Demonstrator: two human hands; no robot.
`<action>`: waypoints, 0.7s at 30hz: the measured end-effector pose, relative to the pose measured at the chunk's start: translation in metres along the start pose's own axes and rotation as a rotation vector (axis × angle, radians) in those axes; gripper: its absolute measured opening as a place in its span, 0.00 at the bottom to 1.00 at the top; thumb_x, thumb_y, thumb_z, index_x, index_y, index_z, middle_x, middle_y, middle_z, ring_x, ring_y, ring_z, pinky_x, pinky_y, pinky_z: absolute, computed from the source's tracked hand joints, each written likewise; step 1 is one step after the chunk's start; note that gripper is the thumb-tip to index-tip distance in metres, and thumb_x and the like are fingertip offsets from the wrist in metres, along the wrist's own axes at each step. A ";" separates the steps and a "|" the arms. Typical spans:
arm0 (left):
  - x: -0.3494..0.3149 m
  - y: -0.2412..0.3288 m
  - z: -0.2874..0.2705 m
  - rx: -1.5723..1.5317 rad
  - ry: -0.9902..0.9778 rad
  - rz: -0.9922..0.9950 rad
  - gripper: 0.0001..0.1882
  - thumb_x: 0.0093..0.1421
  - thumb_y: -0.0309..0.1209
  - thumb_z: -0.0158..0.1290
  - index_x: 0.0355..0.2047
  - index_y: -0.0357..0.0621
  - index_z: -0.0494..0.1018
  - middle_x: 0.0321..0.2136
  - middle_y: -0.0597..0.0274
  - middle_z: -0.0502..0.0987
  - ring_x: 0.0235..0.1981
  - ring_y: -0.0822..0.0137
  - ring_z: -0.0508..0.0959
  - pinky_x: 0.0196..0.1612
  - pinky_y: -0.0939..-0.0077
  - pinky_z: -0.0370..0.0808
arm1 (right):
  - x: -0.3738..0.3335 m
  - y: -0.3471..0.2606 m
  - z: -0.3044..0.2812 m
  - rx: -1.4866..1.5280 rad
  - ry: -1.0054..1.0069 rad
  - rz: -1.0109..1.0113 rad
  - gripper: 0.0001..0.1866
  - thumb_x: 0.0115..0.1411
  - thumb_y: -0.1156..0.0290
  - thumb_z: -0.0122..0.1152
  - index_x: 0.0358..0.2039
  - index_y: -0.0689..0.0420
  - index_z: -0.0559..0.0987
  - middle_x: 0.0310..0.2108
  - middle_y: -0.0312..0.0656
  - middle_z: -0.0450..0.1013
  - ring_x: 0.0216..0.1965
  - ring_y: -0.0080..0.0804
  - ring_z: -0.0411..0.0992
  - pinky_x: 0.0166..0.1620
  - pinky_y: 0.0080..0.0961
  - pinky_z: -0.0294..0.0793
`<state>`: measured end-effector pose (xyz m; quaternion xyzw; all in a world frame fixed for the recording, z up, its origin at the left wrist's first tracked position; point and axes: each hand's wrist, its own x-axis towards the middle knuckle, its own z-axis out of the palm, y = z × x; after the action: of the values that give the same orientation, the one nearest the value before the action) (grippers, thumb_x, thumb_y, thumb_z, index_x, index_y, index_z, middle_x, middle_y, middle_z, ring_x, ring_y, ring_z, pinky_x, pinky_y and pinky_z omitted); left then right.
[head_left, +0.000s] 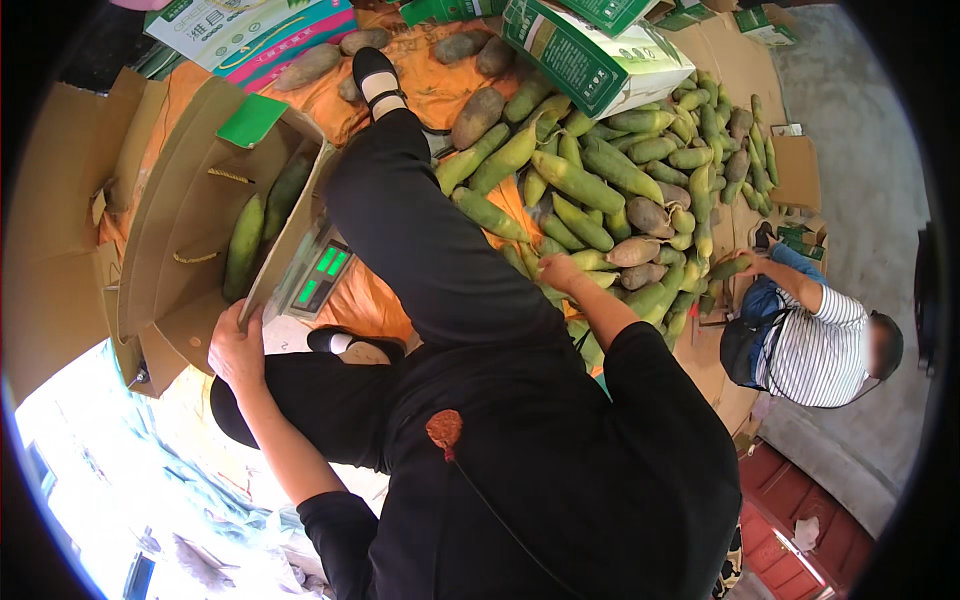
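My left hand is closed on the near rim of an open cardboard box. Inside the box lie a green radish and a darker one beside it. Next to the box is a digital scale with lit green displays, partly covered by the box. To the right, my right hand is down at the near left side of a large pile of green radishes. Its fingers look curled, and whatever they may hold is hidden.
Brownish tubers lie among the radishes, over an orange sheet. Printed cartons stand at the far side. At the right a person in a striped shirt holds a radish. My leg extends between box and pile.
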<state>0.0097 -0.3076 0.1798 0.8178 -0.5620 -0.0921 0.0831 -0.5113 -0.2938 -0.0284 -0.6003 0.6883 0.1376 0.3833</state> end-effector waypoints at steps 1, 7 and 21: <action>-0.002 -0.002 -0.002 0.005 0.001 -0.013 0.12 0.51 0.40 0.56 0.34 0.51 0.77 0.30 0.60 0.77 0.32 0.55 0.77 0.34 0.65 0.72 | 0.000 -0.003 -0.012 -0.044 -0.022 0.059 0.14 0.49 0.68 0.55 0.37 0.55 0.78 0.39 0.49 0.73 0.43 0.45 0.70 0.45 0.37 0.70; -0.001 -0.007 0.005 0.005 0.031 0.018 0.12 0.50 0.39 0.57 0.34 0.50 0.78 0.30 0.59 0.77 0.32 0.55 0.77 0.35 0.65 0.73 | -0.001 0.024 -0.067 -0.289 0.265 0.374 0.20 0.51 0.68 0.59 0.46 0.54 0.71 0.50 0.44 0.65 0.52 0.44 0.63 0.50 0.38 0.69; 0.000 0.004 -0.008 0.064 -0.005 -0.011 0.11 0.48 0.41 0.56 0.30 0.51 0.78 0.26 0.64 0.76 0.30 0.58 0.77 0.32 0.65 0.73 | 0.017 0.019 -0.081 -0.302 -0.017 0.601 0.43 0.41 0.56 0.71 0.57 0.47 0.61 0.57 0.42 0.58 0.59 0.42 0.56 0.56 0.41 0.61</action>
<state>0.0082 -0.3086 0.1881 0.8229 -0.5603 -0.0765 0.0548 -0.5585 -0.3541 0.0088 -0.4195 0.8031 0.3500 0.2379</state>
